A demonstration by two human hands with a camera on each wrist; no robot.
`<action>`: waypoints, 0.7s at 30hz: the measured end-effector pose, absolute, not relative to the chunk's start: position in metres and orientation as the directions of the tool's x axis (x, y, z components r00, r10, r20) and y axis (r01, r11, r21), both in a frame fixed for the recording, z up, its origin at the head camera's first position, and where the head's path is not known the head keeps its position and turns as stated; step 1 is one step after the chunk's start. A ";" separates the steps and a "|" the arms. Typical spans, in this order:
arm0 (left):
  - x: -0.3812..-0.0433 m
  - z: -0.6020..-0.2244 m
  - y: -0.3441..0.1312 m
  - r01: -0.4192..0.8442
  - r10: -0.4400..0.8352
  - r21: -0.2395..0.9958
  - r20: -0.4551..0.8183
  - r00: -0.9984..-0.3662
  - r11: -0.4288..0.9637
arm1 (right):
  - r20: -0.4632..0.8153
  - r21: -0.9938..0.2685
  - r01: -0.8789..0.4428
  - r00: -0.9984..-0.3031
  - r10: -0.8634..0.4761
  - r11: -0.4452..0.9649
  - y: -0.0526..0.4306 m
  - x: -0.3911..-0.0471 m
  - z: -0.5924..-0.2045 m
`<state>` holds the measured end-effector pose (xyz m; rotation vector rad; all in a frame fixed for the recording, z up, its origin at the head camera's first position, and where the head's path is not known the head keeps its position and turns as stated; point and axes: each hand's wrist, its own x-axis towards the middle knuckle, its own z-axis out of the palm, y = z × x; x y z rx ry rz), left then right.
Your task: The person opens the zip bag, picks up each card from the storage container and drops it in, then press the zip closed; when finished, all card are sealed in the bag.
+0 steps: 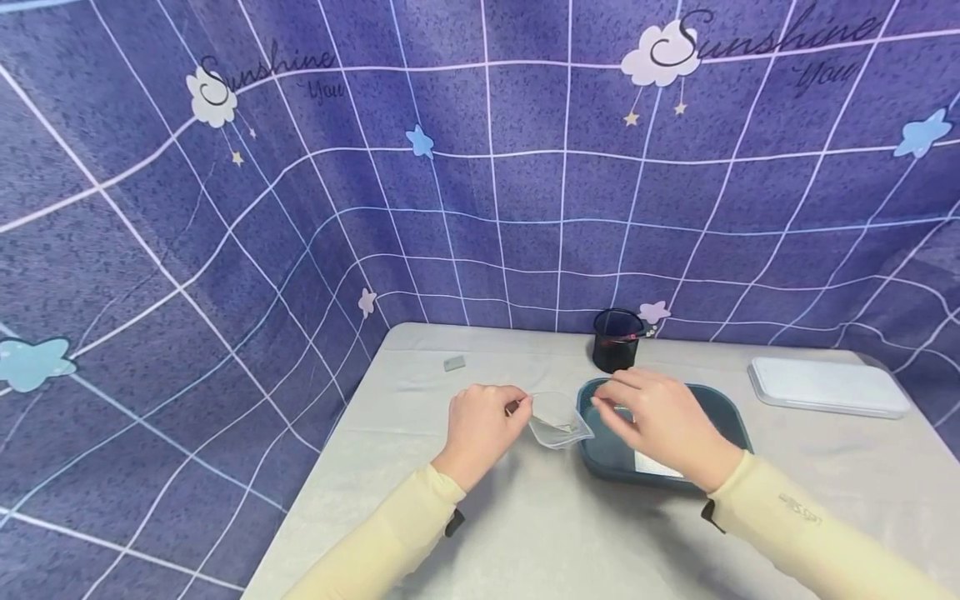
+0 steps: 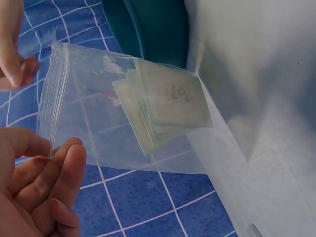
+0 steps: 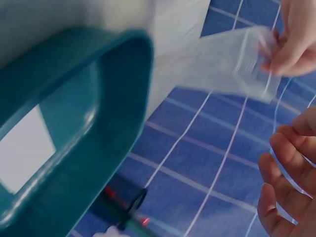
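Note:
A clear zip bag [image 2: 98, 138] hangs above the table, its zip strip at the top edge. Low inside it lie several thin, square, yellowish pieces [image 2: 173, 98], fanned over each other, the front one with a dark mark. Thumb and fingers of my left hand [image 1: 483, 429] pinch one corner of the bag by the zip strip. Just right of the bag, my right hand [image 1: 663, 421] hovers over the teal tray [image 1: 738, 425] with loosely bent fingers and nothing between them. A white rectangle [image 3: 27, 148] lies in the tray, partly hidden by the right hand in the head view.
Behind the tray stands a black pen cup [image 1: 613, 354] with a few thin items in it. A flat white case [image 1: 828, 389] lies at the back right of the table, and a small grey block [image 1: 454, 363] at the back left. A blue patterned curtain [image 1: 525, 183] borders the table.

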<state>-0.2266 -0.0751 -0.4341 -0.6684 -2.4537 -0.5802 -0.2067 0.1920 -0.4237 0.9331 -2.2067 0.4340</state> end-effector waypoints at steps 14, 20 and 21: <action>-0.226 -0.436 -0.075 0.566 0.339 0.257 0.587 -0.735 0.783 | 0.508 -0.106 -0.550 -0.746 -0.430 0.828 0.260 -0.232 -0.466; -0.227 -0.437 -0.076 0.562 0.340 0.254 0.582 -0.739 0.787 | 0.380 -0.155 -0.492 -0.830 -0.408 0.856 0.280 -0.239 -0.481; -0.227 -0.437 -0.076 0.564 0.342 0.254 0.582 -0.738 0.786 | 0.361 -0.162 -0.489 -0.838 -0.410 0.857 0.282 -0.240 -0.483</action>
